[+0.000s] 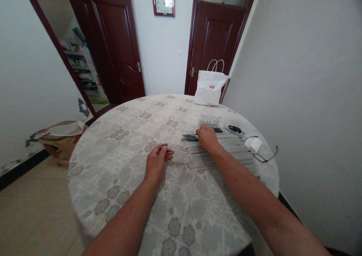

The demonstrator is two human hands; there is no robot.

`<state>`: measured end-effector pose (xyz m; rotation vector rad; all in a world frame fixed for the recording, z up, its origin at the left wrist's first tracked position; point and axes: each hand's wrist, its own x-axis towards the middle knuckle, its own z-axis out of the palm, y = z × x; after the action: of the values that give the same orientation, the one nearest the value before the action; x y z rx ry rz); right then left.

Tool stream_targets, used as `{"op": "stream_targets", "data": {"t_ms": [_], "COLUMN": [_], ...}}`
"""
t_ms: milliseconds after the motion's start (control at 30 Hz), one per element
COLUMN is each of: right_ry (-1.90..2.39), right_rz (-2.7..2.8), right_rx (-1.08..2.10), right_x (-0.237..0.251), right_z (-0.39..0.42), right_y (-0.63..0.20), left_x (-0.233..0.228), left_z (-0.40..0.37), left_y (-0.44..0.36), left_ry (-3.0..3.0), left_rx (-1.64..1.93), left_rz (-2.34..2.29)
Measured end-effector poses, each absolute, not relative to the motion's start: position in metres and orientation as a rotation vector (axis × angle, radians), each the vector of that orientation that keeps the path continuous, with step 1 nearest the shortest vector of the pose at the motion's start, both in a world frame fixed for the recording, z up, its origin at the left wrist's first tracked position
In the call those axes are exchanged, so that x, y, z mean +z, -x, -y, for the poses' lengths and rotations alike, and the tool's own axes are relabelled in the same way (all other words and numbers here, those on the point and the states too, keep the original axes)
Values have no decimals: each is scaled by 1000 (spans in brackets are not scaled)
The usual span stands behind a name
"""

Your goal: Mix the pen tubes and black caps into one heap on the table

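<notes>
My right hand [207,136] is over a bunch of thin dark rods [190,137], its fingers curled down; the fingertips and anything in them are hidden. Just in front of that hand lies a row of long, pale translucent tubes [234,150], side by side on the table. To the left of the tubes, my left hand [158,157] is held low over the tablecloth, thumb and forefinger brought together and the other fingers partly stretched. Whatever sits in that pinch is too faint to name.
A round table with a flowered cloth [124,158] fills the middle. Near its right side are a clear plastic bag [210,120], a dish of small black pieces [235,129], a white block [254,145] and eyeglasses [266,161]. A white paper bag [210,88] stands at the far edge.
</notes>
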<state>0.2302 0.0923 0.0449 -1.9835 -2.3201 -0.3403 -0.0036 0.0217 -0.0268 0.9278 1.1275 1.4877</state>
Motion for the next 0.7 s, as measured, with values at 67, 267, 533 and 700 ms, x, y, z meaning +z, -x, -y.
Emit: {"op": "stream_targets", "data": {"t_ms": [67,267,533,700], "right_ry": [1967,1778,1283,1573], "right_rz": [2316,2387,2346,2528], "right_rx": [-320,-125,384,79], "right_x": [42,38,23,38], "right_z": [-93,-55,-6,-7], "right_y": [-229,-223,-216,-236], "left_x": [-27,-26,-22,-20], "left_z": [-21,-19,-12,-7], "left_y": [3,-1,-6,-7], "left_ry": [-927,-856,-937,-1209], "left_rx": [1458,1374,1269,1153], "left_rz": [-1122,-1062,-990,-1082]}}
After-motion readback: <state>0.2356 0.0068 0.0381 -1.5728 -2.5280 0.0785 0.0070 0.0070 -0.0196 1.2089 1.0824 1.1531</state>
